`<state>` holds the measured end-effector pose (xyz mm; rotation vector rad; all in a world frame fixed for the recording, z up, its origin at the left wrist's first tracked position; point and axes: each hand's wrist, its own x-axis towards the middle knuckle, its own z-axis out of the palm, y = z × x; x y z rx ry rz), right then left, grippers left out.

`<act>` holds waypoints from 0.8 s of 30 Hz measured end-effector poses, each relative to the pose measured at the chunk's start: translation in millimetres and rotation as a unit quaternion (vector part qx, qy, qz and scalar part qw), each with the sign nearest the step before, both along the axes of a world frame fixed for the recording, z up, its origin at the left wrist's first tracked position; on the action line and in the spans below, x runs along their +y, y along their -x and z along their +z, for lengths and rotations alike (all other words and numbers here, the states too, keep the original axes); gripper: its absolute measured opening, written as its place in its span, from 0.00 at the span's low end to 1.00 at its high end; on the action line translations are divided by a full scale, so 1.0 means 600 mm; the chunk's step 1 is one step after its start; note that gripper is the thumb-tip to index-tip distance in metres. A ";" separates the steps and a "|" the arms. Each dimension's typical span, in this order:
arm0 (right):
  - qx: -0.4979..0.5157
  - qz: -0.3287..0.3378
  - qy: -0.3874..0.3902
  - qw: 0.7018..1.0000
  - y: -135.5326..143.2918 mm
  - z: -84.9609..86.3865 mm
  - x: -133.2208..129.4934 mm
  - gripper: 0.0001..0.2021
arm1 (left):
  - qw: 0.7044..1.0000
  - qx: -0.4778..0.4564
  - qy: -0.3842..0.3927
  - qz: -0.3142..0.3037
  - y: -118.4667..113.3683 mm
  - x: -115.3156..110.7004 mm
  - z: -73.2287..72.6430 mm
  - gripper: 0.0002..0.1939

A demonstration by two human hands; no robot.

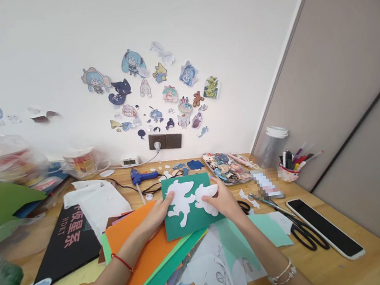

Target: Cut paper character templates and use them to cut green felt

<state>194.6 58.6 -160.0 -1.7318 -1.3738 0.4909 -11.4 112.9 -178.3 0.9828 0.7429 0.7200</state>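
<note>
My left hand grips the left side of a dark green sheet, its thumb pressing a white paper cutout flat against it. At the sheet's right edge, my right hand pinches a smaller white cutout against the same sheet. The two cutouts lie side by side, their edges close together. Below the hands are orange paper and green sheets, with white paper scraps beside them.
Black-handled scissors and a phone lie at the right. A blue glue gun with its cable stands behind the sheet. A pen cup and clear tumbler stand at the back right. A black folder lies left.
</note>
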 end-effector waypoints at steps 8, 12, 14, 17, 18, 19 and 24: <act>-0.010 0.040 0.018 0.999 -0.035 -0.012 -0.003 0.29 | 1.000 0.000 0.007 0.001 0.000 0.004 -0.007 0.17; 0.033 0.058 0.003 0.998 -0.049 -0.016 0.006 0.29 | 1.000 0.003 0.007 -0.003 0.001 0.004 -0.008 0.17; 0.043 0.059 -0.007 0.997 -0.049 -0.014 0.009 0.25 | 1.000 0.005 0.006 -0.005 0.001 0.004 -0.009 0.17; 0.043 0.055 -0.014 0.997 -0.045 -0.008 0.012 0.17 | 1.000 0.009 0.005 -0.005 0.002 0.004 -0.009 0.16; 0.042 0.057 -0.013 0.997 -0.044 -0.007 0.013 0.14 | 1.000 0.009 0.004 -0.005 0.002 0.004 -0.009 0.16; 0.042 0.061 -0.011 0.997 -0.043 -0.006 0.015 0.11 | 1.000 0.010 0.004 -0.004 0.002 0.004 -0.009 0.16; 0.053 0.082 0.012 0.995 -0.045 -0.008 0.027 0.08 | 1.000 0.010 0.005 -0.004 0.002 0.003 -0.008 0.15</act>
